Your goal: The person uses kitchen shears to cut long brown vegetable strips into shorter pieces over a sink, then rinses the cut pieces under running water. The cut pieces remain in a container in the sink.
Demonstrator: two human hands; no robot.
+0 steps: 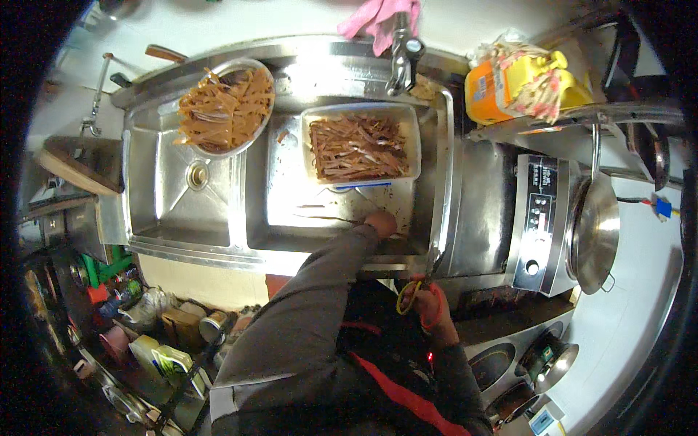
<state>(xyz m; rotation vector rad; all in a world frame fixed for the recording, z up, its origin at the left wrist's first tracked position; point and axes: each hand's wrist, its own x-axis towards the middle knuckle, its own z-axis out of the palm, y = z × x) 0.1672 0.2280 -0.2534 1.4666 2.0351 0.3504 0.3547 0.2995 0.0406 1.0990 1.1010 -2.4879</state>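
Observation:
My left hand (380,224) reaches down into the right basin of a steel double sink (238,191), at its near right part. A thin dark strip (327,217) on the basin floor runs up to my fingers; whether they grip it is hidden. Low by the sink's front edge, my right hand (440,312) is closed on scissors with one yellow and one red handle loop (408,297). Past my left hand stands a clear plastic tub (360,180) full of cut brown strips (357,148). A round bowl (266,122) heaped with lighter brown strips (226,109) straddles the divider at the back.
A faucet (402,60) with a pink cloth (376,22) rises behind the sink. Right stand an orange and yellow jug (488,92), a cooker panel (537,218) and a steel pan (597,234). A wooden board (79,163) is at left. Goods (174,321) crowd the floor below.

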